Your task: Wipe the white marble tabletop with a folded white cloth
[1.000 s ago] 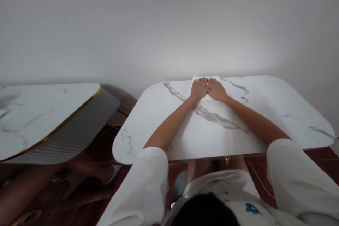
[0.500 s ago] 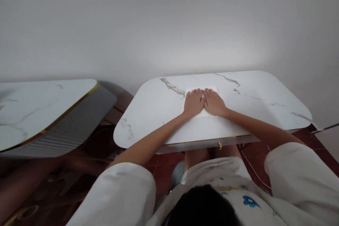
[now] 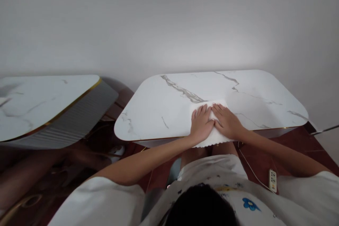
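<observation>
Overhanging the near edge of a marble-patterned table [image 3: 148, 113], the wavy border of a white cloth [image 3: 212, 139] showed above the person's legs, while the rest lay on the tabletop, around the middle of its near side. With that border unsupported, a hard pull toward the body could probably have dragged the cloth off the edge, and the gold trim might have snagged it. The left hand [image 3: 201, 124] and right hand [image 3: 228, 122] rested palm down upon it, fingers stretched out, pressing rather than pinching; because neither gripped the fabric, it could have bunched or slid from under them if pushed unevenly. The wavy border faced near and the straighter edge far, the whole turned slightly, so its right side sat a little farther away than its left. The outline looked almost square, and with the hands covering much of it, the long axis could not be told. Beyond the fingertips, a grey streak ran toward the far left of the tabletop, and behind that rose the pale wall [image 3: 169, 24].
</observation>
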Tool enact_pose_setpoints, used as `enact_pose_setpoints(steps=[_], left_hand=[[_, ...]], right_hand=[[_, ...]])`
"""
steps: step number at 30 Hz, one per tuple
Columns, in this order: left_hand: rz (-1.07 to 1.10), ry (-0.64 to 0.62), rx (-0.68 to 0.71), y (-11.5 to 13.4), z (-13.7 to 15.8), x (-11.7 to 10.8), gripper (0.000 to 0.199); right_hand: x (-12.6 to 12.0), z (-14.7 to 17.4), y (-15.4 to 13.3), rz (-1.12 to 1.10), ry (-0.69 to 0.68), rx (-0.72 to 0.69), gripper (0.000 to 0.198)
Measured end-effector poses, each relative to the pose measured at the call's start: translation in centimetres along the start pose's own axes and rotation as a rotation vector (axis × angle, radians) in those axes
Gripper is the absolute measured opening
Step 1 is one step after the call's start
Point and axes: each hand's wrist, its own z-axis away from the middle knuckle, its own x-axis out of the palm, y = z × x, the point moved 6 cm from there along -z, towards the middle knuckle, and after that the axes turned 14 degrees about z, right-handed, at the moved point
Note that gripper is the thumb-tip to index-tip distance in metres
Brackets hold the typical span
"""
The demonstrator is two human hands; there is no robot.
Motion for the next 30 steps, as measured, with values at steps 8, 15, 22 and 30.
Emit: enact_pose_setpoints(steps=[8, 15, 22, 30], left_hand=[[0.011, 0.042, 0.129, 2.4, -4.0, 1.3, 0.051], [-0.095, 0.121, 0.233, 1.4, -9.4, 0.2, 0.049], [-0.175, 0.205, 0.231, -0.9, -15.6, -1.8, 0.047], [-0.248, 0.202, 0.264, -3.0, -21.6, -3.5, 0.050]], right_hand=[[0.5, -0.9, 4.6, 0.064, -0.066, 0.092, 0.060], [1.7, -6.6, 7.2, 0.129, -0.052, 0.053, 0.060], [3.2, -13.8, 8.8, 0.167, 0.075, -0.007, 0.054], [4.9, -20.5, 11.1, 0.160, 0.122, -0.012, 0.051]])
